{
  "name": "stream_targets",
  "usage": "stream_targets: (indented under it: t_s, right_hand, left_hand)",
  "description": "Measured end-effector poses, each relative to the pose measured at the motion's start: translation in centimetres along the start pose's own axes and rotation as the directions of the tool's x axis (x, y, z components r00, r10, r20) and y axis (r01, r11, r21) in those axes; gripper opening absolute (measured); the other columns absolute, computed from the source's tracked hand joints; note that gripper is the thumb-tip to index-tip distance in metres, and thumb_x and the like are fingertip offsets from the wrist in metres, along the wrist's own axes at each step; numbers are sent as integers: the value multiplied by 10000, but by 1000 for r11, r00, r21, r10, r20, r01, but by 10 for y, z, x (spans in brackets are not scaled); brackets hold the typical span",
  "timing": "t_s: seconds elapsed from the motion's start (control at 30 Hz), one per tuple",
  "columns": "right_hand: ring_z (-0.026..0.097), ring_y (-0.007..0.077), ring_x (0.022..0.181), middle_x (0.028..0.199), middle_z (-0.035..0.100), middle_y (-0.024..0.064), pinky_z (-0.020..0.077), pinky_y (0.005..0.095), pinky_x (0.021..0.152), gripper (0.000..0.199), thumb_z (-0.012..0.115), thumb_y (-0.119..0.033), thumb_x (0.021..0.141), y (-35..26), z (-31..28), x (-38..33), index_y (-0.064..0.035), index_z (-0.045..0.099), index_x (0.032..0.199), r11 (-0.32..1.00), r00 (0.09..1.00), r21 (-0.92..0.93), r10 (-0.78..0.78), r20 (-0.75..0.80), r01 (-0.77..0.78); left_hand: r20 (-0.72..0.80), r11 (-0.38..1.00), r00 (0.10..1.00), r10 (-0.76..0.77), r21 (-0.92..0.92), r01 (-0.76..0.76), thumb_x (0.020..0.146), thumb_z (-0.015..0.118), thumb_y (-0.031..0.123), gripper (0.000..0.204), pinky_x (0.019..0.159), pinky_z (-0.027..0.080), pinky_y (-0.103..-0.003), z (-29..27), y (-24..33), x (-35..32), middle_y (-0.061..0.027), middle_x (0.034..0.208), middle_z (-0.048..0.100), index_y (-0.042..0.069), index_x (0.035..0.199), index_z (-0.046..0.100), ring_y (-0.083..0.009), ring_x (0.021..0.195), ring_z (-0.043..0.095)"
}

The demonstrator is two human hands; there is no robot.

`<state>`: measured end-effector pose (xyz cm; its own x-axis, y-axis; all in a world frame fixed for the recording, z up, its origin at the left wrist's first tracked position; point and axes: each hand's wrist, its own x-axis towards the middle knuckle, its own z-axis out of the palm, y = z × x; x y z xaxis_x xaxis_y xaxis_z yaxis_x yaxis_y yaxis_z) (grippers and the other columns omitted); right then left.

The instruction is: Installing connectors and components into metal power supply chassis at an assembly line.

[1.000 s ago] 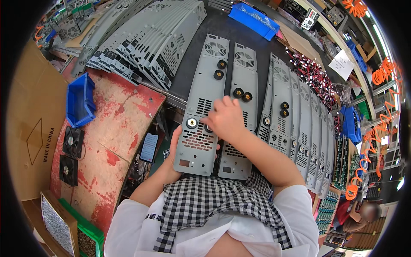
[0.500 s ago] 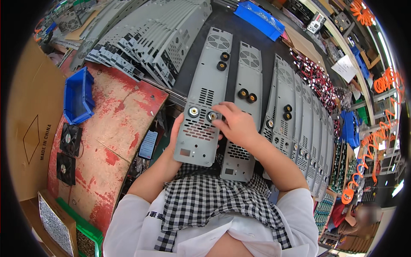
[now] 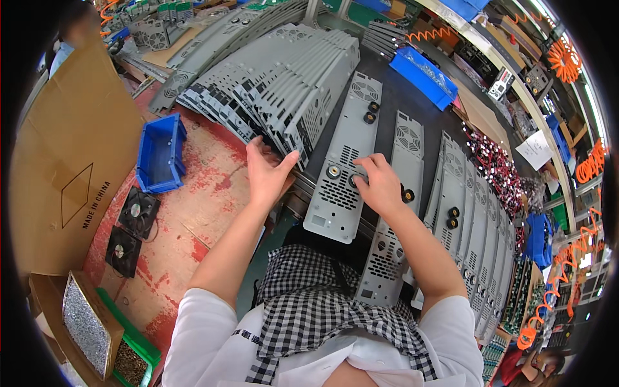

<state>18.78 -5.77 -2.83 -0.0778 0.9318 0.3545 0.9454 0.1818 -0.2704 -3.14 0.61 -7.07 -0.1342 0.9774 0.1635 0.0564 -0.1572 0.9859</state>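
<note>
Grey steel panel (image 3: 342, 173) | your right hand (image 3: 380, 187) pinches its round connector (image 3: 356, 181) | left hand (image 3: 267, 171) spread, steadying the panel stack (image 3: 277, 90) | next: seat it squarely.

Bright even light, soft shadows, fisheye-bent edges, black corners

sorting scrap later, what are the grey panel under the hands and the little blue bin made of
Grey panel: looks like thin sheet metal, matte grey coat, with punched vent slots and a folded edge. Blue bin: probably moulded plastic, judging by its even colour and thick rounded rim.
</note>
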Motion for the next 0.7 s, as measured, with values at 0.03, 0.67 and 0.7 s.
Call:
stream_targets:
  t_s: [0.03,0.67,0.7]
  right_hand:
    - [590,245,816,1048,529,93,481,347,700,326,622,-106,754,-5,-1,8,-91,547,1071,997,999,77,22,41,-25]
    - [456,262,1155,1265,466,127,361,403,970,587,476,-444,888,-32,79,129,-34,360,1292,-329,857,871,248,453,-365]
    - [456,270,1155,1260,473,125,358,414,972,585,460,-469,885,-35,76,133,-48,378,1284,-449,862,815,167,478,-365]
  left_hand:
    - [-51,997,997,55,-51,-58,657,785,235,826,777,474,-330,4,-4,10,-212,1127,485,-78,1241,293,-253,963,547]
    - [-112,969,990,-91,-238,63,528,756,97,722,935,347,-350,16,31,55,-190,1120,413,-69,1105,354,-275,1061,431]
    - [-87,953,992,-97,-296,67,535,754,91,724,937,345,-348,11,39,54,-189,1125,406,-71,1109,344,-269,1064,427]
